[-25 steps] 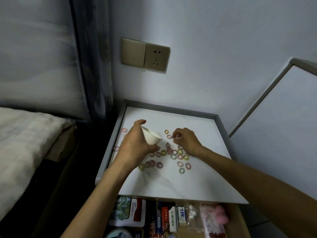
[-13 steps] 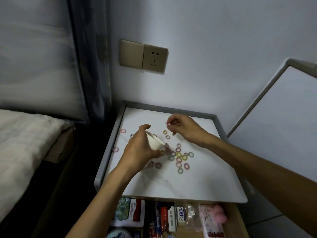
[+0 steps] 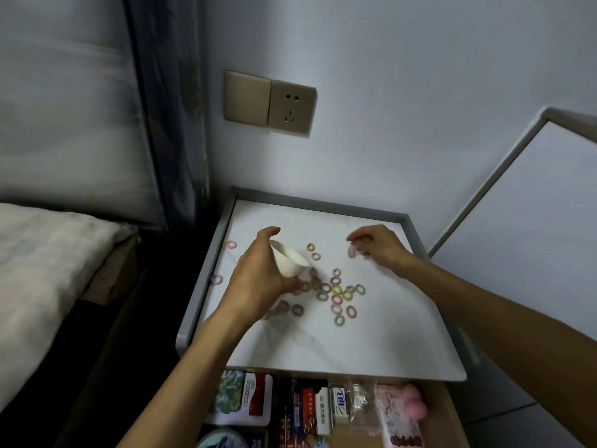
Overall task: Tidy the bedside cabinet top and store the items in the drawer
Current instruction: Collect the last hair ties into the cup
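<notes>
Left fingers (image 3: 291, 283) around cup (image 3: 289, 261), right fingers (image 3: 359, 237) perhaps pinching a ring (image 3: 351, 252), over white cabinet top (image 3: 371, 344).

Bedroom corner: wall plates, a curtain, a bed and a framed panel.
A brass-coloured switch plate (image 3: 247, 98) and a matching five-hole socket (image 3: 291, 108) sit side by side, touching, on the pale blue-grey wall (image 3: 420, 92). To their left a dark curtain (image 3: 174, 108) hangs down into the corner. Rumpled cream bedding (image 3: 48, 270) covers the bed at the left. On the right, a white panel (image 3: 533, 221) with a grey frame slants upward.
</notes>
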Demonstrator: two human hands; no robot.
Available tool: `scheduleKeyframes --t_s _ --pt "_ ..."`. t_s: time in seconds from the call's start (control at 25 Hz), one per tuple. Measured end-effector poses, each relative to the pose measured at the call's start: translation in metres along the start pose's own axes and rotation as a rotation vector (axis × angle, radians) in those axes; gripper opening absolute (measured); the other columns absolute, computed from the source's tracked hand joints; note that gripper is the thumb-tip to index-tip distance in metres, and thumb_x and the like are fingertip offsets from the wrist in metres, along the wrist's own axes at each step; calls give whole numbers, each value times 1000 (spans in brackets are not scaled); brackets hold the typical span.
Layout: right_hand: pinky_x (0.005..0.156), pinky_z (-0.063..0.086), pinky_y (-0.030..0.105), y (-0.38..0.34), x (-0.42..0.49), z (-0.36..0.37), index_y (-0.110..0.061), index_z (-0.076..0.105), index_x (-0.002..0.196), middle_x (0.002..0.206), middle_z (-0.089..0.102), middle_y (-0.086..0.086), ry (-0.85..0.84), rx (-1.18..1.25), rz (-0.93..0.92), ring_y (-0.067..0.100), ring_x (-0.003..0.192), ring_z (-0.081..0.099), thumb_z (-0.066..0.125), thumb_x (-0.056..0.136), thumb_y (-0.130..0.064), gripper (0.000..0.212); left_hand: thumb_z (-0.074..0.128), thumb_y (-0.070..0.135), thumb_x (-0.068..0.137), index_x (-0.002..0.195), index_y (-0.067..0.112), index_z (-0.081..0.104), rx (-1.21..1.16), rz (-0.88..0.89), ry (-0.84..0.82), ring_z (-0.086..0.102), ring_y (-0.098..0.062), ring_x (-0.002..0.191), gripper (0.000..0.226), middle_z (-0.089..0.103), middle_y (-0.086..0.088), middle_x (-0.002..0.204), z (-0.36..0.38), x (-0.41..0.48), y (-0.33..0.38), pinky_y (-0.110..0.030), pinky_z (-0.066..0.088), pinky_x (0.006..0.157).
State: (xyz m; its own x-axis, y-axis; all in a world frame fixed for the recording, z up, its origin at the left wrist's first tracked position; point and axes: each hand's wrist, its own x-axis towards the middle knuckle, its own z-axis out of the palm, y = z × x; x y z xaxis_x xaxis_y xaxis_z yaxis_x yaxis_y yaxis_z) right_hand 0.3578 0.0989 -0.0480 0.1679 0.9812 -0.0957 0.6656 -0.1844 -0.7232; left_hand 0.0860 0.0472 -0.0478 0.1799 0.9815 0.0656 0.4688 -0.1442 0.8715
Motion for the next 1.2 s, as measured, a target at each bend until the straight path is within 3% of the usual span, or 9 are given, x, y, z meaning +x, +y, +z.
scheduleKeyframes --t_s 0.12,0.28,0.4,0.48,0.56,0.64,0.88,1.04,1.2 --pt "84 56 30 28 16 7 -7 73 91 94 73 18 3 172 107 25 88 69 62 88 4 16 90 18 58 142 32 35 -17 -4 5 54 -20 103 101 56 2 114 1 4 -3 -30 48 82" --pt "82 55 27 36 34 12 -17 75 83 96 74 6 93 139 105 21 86 68 63 88 0 22 90 20 59 142 33 34 6 -2 6 54 -19 104 100 56 5 115 3 5 -5 -27 43 79" --pt "101 43 32 43 50 6 -18 68 115 128 62 5 224 -85 79 23 118 55 57 95 -21 23 90 20 60 142 33 34 25 -3 7 50 -16 100 100 48 8 111 2 4 -4 -26 41 78" --pt "117 26 40 50 57 3 -18 45 143 155 33 8 158 -259 129 29 142 29 46 100 -40 49 89 20 61 142 32 34 25 -5 2 49 -16 101 99 47 8 112 2 3 -4 -26 41 80" --pt "121 12 44 51 61 8 -20 23 153 162 13 7 58 -401 181 29 149 11 33 101 -51 61 89 19 62 142 31 34 24 -1 1 49 -16 102 98 47 8 112 1 3 -3 -27 42 81" --pt "121 7 43 44 56 23 -22 18 154 163 7 7 -11 -510 139 27 150 5 27 102 -50 60 88 18 62 143 30 35 26 -3 9 50 -18 103 97 45 8 111 0 4 -2 -27 42 81" --pt "120 0 36 22 9 75 -31 25 152 163 9 -1 -301 -396 -208 17 150 1 34 103 -45 52 88 19 64 142 28 36 45 -4 24 48 -17 99 95 42 8 106 -1 2 4 -25 39 77" --pt "116 22 36 4 3 75 -32 46 143 151 38 -2 -221 -413 -287 22 139 28 56 96 -36 48 87 18 65 143 27 35 31 -11 28 49 -19 98 94 40 9 101 -5 0 7 -26 41 78" --pt "104 33 39 -7 5 74 -40 50 132 134 42 -6 -216 -490 -213 21 123 34 65 86 -47 48 87 19 66 143 27 36 12 -28 35 51 -19 98 94 47 5 110 -11 -1 6 -30 46 77"
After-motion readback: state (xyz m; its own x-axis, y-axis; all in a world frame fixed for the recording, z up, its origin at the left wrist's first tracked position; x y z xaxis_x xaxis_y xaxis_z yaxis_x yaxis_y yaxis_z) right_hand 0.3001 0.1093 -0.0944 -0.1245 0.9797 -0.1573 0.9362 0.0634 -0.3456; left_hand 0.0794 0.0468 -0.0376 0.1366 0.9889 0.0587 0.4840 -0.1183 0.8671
